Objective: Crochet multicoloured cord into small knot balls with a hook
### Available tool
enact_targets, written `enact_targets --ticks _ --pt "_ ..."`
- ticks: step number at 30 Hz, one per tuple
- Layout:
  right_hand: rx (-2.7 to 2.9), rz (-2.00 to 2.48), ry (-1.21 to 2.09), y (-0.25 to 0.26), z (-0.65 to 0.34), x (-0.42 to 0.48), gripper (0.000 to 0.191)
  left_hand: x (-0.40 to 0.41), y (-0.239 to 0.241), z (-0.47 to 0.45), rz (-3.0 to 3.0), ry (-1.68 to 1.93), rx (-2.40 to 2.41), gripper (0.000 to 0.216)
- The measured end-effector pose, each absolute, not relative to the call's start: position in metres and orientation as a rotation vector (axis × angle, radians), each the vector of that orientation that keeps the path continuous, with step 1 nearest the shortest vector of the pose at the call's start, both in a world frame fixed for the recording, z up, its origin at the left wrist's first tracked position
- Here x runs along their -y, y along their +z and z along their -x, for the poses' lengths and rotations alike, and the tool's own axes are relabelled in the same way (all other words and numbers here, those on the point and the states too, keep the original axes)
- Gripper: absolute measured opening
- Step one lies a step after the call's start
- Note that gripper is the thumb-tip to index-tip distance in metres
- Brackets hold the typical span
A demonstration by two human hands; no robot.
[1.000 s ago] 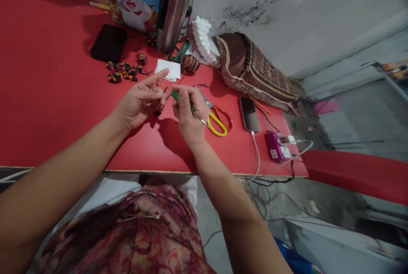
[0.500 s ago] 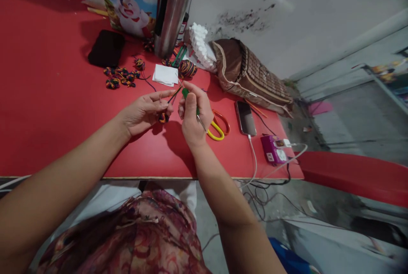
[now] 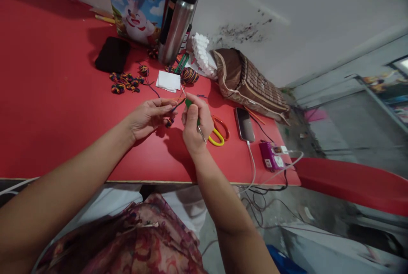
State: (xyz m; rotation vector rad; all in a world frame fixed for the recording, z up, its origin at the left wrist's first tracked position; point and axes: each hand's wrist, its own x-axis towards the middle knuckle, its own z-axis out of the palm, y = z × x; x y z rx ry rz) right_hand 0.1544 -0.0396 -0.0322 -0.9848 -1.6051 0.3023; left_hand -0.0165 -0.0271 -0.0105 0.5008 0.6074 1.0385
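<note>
My left hand (image 3: 149,117) is closed, pinching multicoloured yarn between thumb and fingertips. A small dark-and-orange crocheted piece (image 3: 169,122) hangs below those fingers. My right hand (image 3: 199,123) grips a crochet hook (image 3: 188,102) with a green handle; its metal rear end sticks out below the palm. The hook's tip is close to the strands at my left fingertips, too fine to make out clearly. Beyond the hands lie a ball of the same yarn (image 3: 190,75), a smaller ball (image 3: 144,70) and a cluster of crocheted pieces (image 3: 126,82).
Scissors (image 3: 218,138) with yellow and orange handles lie beside my right hand. White paper (image 3: 168,81), a steel flask (image 3: 178,27), a black pouch (image 3: 112,54) and a brown bag (image 3: 251,80) stand or lie farther back. A charging phone (image 3: 244,124) and purple adapter (image 3: 270,155) are right.
The view has shifted slightly, so the table things sit lower in the picture. Both hands keep their grips; the yarn strands between them have changed position a little.
</note>
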Motion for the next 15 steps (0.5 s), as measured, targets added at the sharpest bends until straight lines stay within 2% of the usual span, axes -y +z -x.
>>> enact_targets --ticks 4,10,15 --pt "1.649 1.013 0.27 -0.029 -0.152 0.042 0.047 0.029 -0.013 0.017 -0.592 0.969 -0.613 0.037" --pt "1.555 1.018 0.324 -0.022 -0.154 0.042 0.04 0.033 -0.009 0.018 -0.572 1.003 -0.647 0.029" --pt "1.53 1.067 0.421 -0.013 -0.148 0.05 0.044 0.031 -0.006 0.02 -0.473 1.106 -0.624 0.025"
